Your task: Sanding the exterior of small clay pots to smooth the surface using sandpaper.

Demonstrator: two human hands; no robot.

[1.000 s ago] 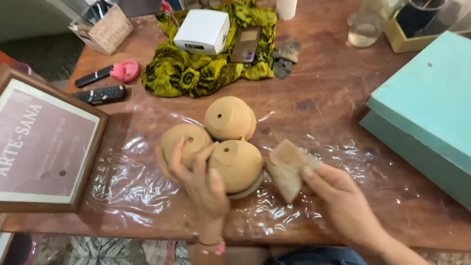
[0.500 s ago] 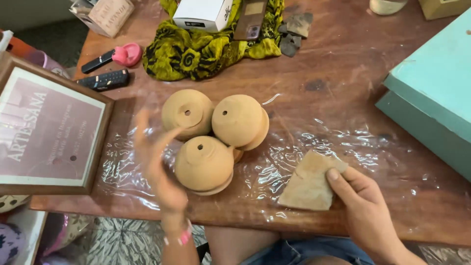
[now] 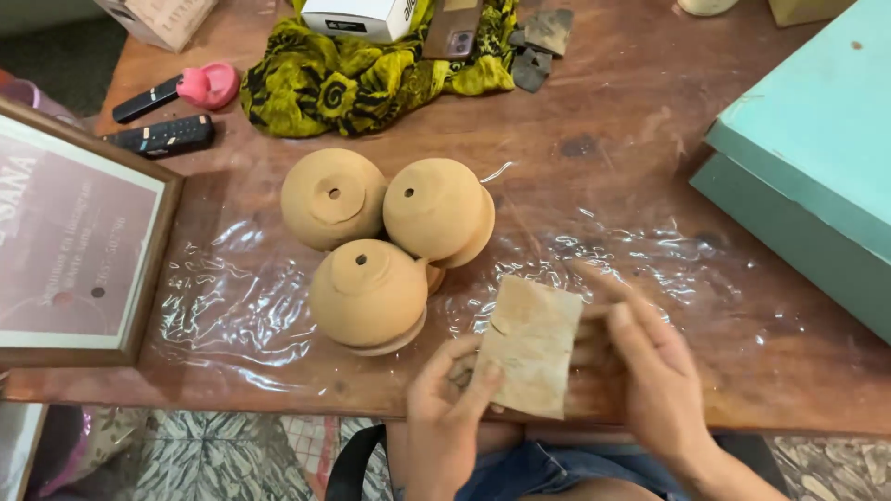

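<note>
Both hands hold a tan rectangular sheet of sandpaper (image 3: 529, 343) above the table's near edge. My left hand (image 3: 447, 408) grips its lower left corner with the thumb on top. My right hand (image 3: 650, 371) holds its right side, fingers partly behind it. Three round unglazed clay pots stand upside down on clear plastic film (image 3: 232, 306), each with a small hole in its base: one nearest my hands (image 3: 368, 294), one at the back left (image 3: 332, 198), one at the back right (image 3: 436, 210). They touch one another.
A framed picture (image 3: 74, 241) lies at the left. Behind the pots lie a yellow-black cloth (image 3: 362, 79), a white box (image 3: 357, 17), a black remote (image 3: 162, 137), a pink-headed tool (image 3: 190, 88). A turquoise box (image 3: 807, 176) fills the right. Dark sandpaper scraps (image 3: 543, 42) lie at the back.
My left hand left the nearest pot and came over to the sandpaper, which both hands now hold. The view has tilted down toward the table's near edge.
</note>
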